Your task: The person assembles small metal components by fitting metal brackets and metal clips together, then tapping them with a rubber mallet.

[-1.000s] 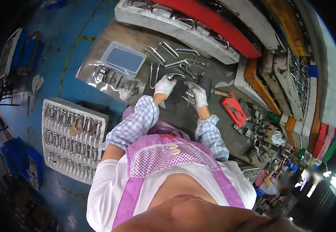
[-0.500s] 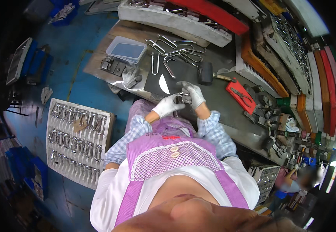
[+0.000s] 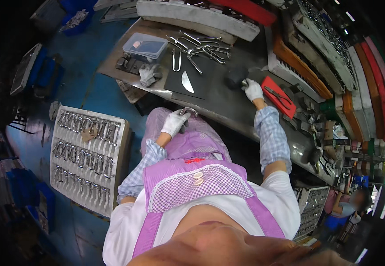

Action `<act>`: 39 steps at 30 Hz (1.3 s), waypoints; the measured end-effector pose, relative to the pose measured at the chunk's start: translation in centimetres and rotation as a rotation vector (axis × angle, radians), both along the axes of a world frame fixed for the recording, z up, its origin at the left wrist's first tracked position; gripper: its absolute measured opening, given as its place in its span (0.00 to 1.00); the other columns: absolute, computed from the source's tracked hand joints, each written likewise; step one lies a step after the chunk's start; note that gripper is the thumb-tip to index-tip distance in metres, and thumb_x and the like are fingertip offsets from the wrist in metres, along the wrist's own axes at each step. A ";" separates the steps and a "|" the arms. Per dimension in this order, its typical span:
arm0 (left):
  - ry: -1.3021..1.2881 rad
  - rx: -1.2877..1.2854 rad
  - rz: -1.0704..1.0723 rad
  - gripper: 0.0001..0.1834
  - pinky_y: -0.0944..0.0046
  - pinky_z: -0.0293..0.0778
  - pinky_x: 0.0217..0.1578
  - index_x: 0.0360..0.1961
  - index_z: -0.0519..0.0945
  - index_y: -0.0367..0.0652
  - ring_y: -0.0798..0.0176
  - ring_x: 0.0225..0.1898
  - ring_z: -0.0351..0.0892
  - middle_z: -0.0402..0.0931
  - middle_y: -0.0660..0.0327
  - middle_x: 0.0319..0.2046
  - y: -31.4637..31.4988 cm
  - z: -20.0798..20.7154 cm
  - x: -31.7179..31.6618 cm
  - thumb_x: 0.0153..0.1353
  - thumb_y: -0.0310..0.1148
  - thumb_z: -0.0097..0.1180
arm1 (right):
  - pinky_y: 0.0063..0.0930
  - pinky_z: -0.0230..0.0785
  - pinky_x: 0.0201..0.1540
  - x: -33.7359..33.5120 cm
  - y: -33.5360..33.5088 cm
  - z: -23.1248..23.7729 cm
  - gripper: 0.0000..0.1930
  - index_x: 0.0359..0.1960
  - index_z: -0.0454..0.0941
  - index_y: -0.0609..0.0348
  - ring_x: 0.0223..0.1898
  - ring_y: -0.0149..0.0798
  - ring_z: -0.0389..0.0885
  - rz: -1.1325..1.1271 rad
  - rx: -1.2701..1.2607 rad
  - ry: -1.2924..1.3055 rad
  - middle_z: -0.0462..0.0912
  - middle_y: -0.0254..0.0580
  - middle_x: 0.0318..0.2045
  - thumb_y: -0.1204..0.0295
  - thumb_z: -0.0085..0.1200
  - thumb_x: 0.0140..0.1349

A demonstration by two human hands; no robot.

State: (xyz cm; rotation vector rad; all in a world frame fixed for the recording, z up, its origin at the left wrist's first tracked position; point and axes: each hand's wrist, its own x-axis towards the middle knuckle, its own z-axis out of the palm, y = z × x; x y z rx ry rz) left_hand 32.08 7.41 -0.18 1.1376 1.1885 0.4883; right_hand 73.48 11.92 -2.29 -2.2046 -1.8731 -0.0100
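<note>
My left hand (image 3: pixel 173 123), in a white glove, is closed on a shiny bent metal piece (image 3: pixel 188 110) above my lap, just off the bench's front edge. Out to the right, my gloved right hand (image 3: pixel 253 90) grips the handle of a black-headed mallet (image 3: pixel 235 77) on the bench; the fingers hide most of the handle. Several U-shaped chrome metal pieces (image 3: pixel 197 49) lie in a loose pile on the bench's dark mat. Nearer to me on that mat rests a pale half-moon-shaped piece (image 3: pixel 187 83).
Left on the bench (image 3: pixel 210 102) are a clear plastic box (image 3: pixel 144 46), a metal block (image 3: pixel 127 63) and a crumpled grey glove (image 3: pixel 149 74). Pliers (image 3: pixel 277 96) lie on a red tray (image 3: pixel 270 84) at right. A white rack (image 3: pixel 121 146) of metal pieces stands left of me.
My hands have parted. The left drew back toward my lap with the metal piece, while the right reached right and took hold of the mallet.
</note>
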 end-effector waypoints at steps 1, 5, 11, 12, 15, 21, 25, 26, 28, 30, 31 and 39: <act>0.005 0.008 -0.040 0.14 0.67 0.70 0.17 0.40 0.81 0.38 0.69 0.16 0.76 0.76 0.62 0.18 -0.3 0.4 0.0 0.64 0.39 0.56 | 0.46 0.72 0.50 0.7 -2.1 -0.3 0.23 0.49 0.79 0.57 0.45 0.57 0.80 0.011 -0.012 0.052 0.82 0.56 0.41 0.65 0.64 0.51; 0.042 -0.006 -0.082 0.13 0.67 0.70 0.17 0.40 0.81 0.38 0.69 0.16 0.75 0.77 0.62 0.19 0.7 -0.5 -0.5 0.64 0.38 0.56 | 0.43 0.70 0.55 3.0 -5.6 4.0 0.17 0.46 0.82 0.53 0.50 0.56 0.78 -0.045 -0.492 -0.041 0.82 0.53 0.46 0.65 0.58 0.54; 0.108 0.197 -0.086 0.18 0.66 0.71 0.20 0.45 0.82 0.40 0.69 0.18 0.76 0.80 0.61 0.22 1.4 -1.5 0.2 0.63 0.43 0.58 | 0.47 0.75 0.45 -7.6 6.3 6.4 0.13 0.41 0.84 0.49 0.42 0.51 0.83 -0.114 0.240 0.052 0.84 0.50 0.39 0.60 0.52 0.61; 0.115 0.133 -0.119 0.19 0.66 0.72 0.22 0.46 0.82 0.39 0.70 0.19 0.76 0.80 0.62 0.22 1.5 -0.1 0.5 0.63 0.44 0.58 | 0.47 0.75 0.45 -7.9 7.8 5.1 0.13 0.41 0.84 0.48 0.42 0.51 0.82 -0.124 0.142 -0.019 0.84 0.50 0.39 0.60 0.52 0.60; 0.179 0.070 -0.170 0.20 0.65 0.76 0.31 0.48 0.81 0.39 0.66 0.28 0.82 0.83 0.57 0.29 2.4 1.4 0.3 0.63 0.43 0.57 | 0.45 0.74 0.48 -6.0 10.9 1.1 0.16 0.47 0.81 0.47 0.48 0.51 0.81 -0.091 -0.117 0.087 0.82 0.53 0.46 0.58 0.52 0.62; 0.334 0.267 -0.065 0.20 0.66 0.73 0.26 0.49 0.81 0.39 0.70 0.22 0.76 0.81 0.62 0.28 4.4 -2.3 -2.0 0.61 0.42 0.60 | 0.42 0.71 0.53 -7.8 2.3 7.5 0.17 0.51 0.80 0.53 0.50 0.53 0.79 -0.124 0.076 0.224 0.82 0.54 0.46 0.63 0.53 0.62; 0.343 0.137 -0.099 0.29 0.56 0.75 0.47 0.54 0.77 0.38 0.47 0.45 0.82 0.82 0.44 0.39 6.7 -0.5 -1.6 0.60 0.50 0.57 | 0.42 0.69 0.54 -4.1 -9.8 1.3 0.22 0.57 0.74 0.62 0.50 0.54 0.79 -0.379 0.453 0.283 0.81 0.56 0.50 0.64 0.53 0.64; 0.343 0.127 -0.107 0.29 0.56 0.75 0.47 0.54 0.77 0.38 0.47 0.45 0.82 0.82 0.44 0.39 6.9 0.6 -1.5 0.60 0.50 0.57 | 0.42 0.69 0.54 -4.0 -12.5 -1.1 0.23 0.56 0.74 0.64 0.50 0.55 0.79 -0.414 0.409 0.179 0.81 0.56 0.49 0.62 0.55 0.64; 0.356 0.130 -0.073 0.29 0.55 0.76 0.44 0.54 0.77 0.37 0.47 0.43 0.83 0.83 0.46 0.38 7.2 1.6 -2.2 0.61 0.51 0.56 | 0.42 0.69 0.54 -6.9 -14.5 -1.3 0.25 0.55 0.76 0.62 0.50 0.55 0.79 -0.386 0.224 -0.218 0.80 0.56 0.50 0.58 0.57 0.62; 0.440 0.273 -0.086 0.27 0.54 0.77 0.42 0.52 0.78 0.38 0.46 0.41 0.83 0.83 0.47 0.36 7.6 -1.0 -2.8 0.62 0.50 0.57 | 0.45 0.70 0.51 -7.2 -13.5 -1.5 0.24 0.53 0.78 0.61 0.43 0.57 0.80 -0.410 0.299 -0.222 0.84 0.54 0.41 0.58 0.60 0.59; 0.572 0.699 -0.242 0.26 0.57 0.76 0.40 0.51 0.79 0.37 0.52 0.38 0.83 0.83 0.47 0.35 8.2 -0.7 -2.4 0.62 0.49 0.57 | 0.46 0.71 0.49 -6.9 -11.8 -1.1 0.24 0.53 0.78 0.60 0.40 0.55 0.81 -0.531 0.148 0.082 0.83 0.51 0.35 0.59 0.61 0.58; 0.584 0.781 -0.318 0.15 0.51 0.79 0.39 0.49 0.76 0.38 0.40 0.39 0.82 0.78 0.42 0.39 8.9 -5.9 7.7 0.63 0.33 0.50 | 0.26 0.52 0.13 -14.8 -4.9 17.7 0.07 0.44 0.76 0.61 0.12 0.23 0.63 -0.133 -0.046 1.660 0.69 0.25 0.16 0.73 0.52 0.67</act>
